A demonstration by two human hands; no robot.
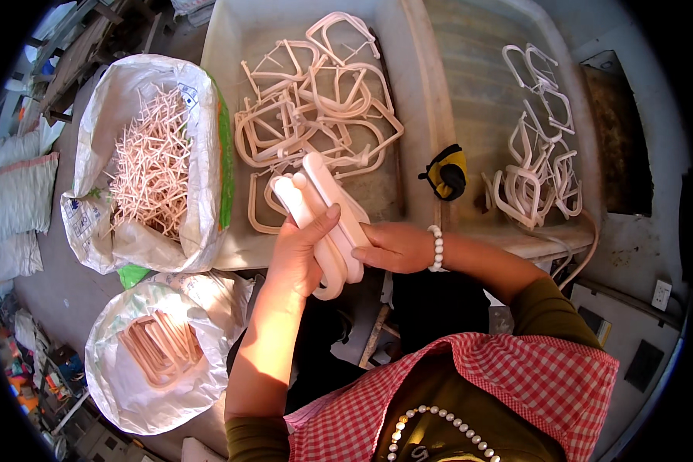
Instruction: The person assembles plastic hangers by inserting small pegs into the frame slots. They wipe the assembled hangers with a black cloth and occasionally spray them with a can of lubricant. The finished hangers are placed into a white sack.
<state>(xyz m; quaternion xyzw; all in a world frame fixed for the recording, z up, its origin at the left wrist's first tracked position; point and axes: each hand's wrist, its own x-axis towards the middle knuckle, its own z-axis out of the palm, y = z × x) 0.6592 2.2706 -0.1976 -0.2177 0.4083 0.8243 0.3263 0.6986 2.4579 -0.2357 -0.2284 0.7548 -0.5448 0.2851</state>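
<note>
My left hand is closed round a small bundle of pale pink curved handle-like pieces, its thumb lying across them. My right hand, with a white beaded bracelet at the wrist, grips the same bundle from the right side. The bundle tilts over the near edge of a pale tub. Inside that tub lies a loose tangle of similar pink bent pieces, some with thin sprues attached. The fingers behind the bundle are mostly hidden.
A white sack of thin pink sticks stands at left. Nearer, a white bag holds bent pieces. More frames lie in the right-hand basin. A yellow-black object sits on the divider.
</note>
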